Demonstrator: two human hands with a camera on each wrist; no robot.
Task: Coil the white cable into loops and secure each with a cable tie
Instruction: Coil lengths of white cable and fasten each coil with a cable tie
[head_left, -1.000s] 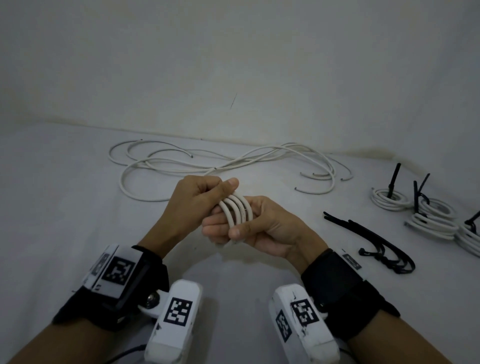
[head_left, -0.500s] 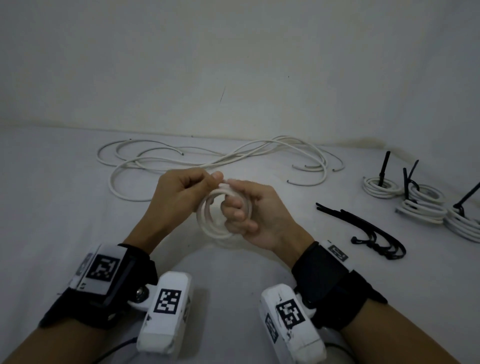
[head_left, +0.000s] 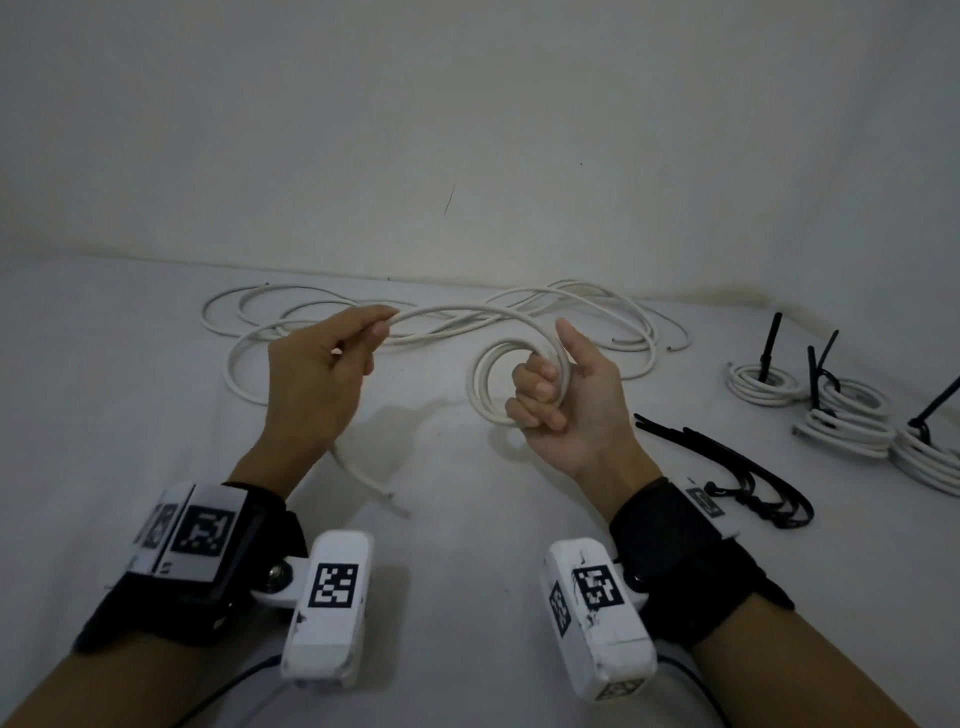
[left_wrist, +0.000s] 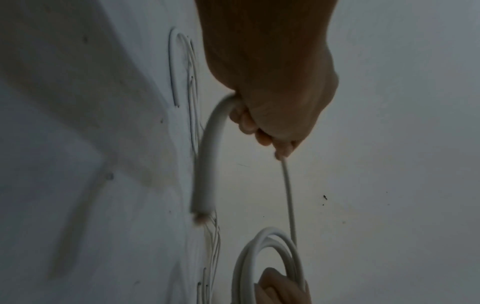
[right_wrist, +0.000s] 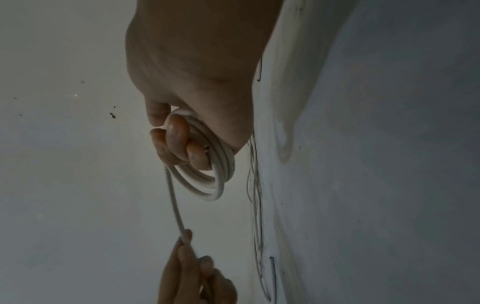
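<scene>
My right hand (head_left: 561, 395) holds a small coil of white cable (head_left: 488, 387) above the table, fingers curled through its loops (right_wrist: 207, 174), thumb raised. From the coil a strand of the cable (head_left: 457, 314) runs left to my left hand (head_left: 332, 358), which pinches it between thumb and fingers. The cable's cut end (head_left: 395, 506) hangs below that hand; the left wrist view shows it blurred (left_wrist: 205, 185). Loose white cables (head_left: 291, 317) lie on the table behind both hands.
A bunch of black cable ties (head_left: 737, 467) lies on the table right of my right hand. Several tied white coils (head_left: 841, 415) with black tie tails sticking up sit at the far right. A pale wall (head_left: 467, 130) rises behind the white table (head_left: 467, 519).
My hands have moved apart: the left drew the strand out to the left, while the right kept the coil and shifted right. The cable's free end now hangs below the left hand.
</scene>
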